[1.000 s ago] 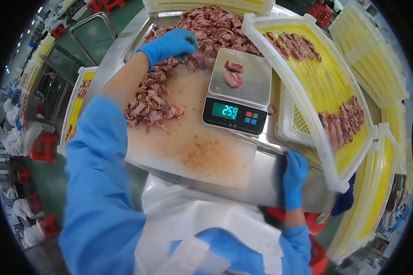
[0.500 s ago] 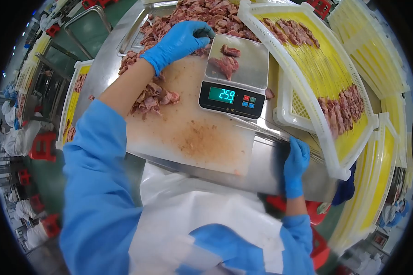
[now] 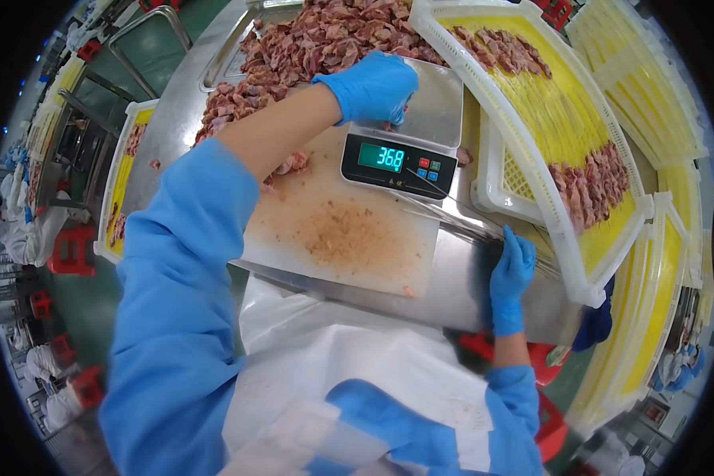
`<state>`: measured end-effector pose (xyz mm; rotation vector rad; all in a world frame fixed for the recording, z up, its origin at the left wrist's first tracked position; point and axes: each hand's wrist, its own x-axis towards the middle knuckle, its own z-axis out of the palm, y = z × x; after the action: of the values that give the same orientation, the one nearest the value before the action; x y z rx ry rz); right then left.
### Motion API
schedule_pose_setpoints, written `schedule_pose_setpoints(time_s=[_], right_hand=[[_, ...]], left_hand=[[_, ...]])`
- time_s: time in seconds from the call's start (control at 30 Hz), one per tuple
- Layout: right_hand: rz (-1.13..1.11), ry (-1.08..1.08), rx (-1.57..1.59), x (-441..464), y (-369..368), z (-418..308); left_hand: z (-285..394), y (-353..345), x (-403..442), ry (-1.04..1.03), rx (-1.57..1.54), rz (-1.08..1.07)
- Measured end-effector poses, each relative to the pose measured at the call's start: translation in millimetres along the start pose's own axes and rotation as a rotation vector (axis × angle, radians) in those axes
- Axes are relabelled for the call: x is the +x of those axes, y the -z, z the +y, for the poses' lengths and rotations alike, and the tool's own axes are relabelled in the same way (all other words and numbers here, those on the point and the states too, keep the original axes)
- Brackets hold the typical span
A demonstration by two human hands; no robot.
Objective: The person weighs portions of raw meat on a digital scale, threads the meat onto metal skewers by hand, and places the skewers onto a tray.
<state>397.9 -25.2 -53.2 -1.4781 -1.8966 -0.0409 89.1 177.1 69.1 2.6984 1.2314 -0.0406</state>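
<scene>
My left hand (image 3: 375, 89), in a blue glove, is closed over the pan of the digital scale (image 3: 436, 107), with bits of red meat showing under its fingers. The display reads 36.8. My right hand (image 3: 512, 274) is pinched at the steel table's edge, beside a bundle of thin skewers (image 3: 468, 228); one skewer runs from it across the scale's front. Behind my left hand lies a large heap of meat pieces (image 3: 317, 40). A stained white cutting board (image 3: 349, 242) lies in front of the scale.
A white-rimmed yellow tray (image 3: 523, 159) with rows of skewered meat leans at the right, over a white basket (image 3: 492, 186). More yellow trays (image 3: 639, 63) stand behind it. Another tray (image 3: 123, 182) is at the left. Red stools (image 3: 73, 251) stand on the green floor.
My left hand has moved right, from the meat heap onto the scale pan. The reading went from 25.9 to 36.8. A skewer now crosses the scale's front; my right hand has barely moved.
</scene>
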Motion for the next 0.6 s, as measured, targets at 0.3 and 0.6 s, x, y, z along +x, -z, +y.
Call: schedule_pose_setpoints(time_s=[0.3,0.6], right_hand=[[-0.001,-0.013,-0.006,3,2,-1],[0.02,-0.022,-0.005,3,0,-5]], left_hand=[[-43,13,-23,0.046,-1.293,0.171],[-80,124,-108,0.246,-0.703,1.487]])
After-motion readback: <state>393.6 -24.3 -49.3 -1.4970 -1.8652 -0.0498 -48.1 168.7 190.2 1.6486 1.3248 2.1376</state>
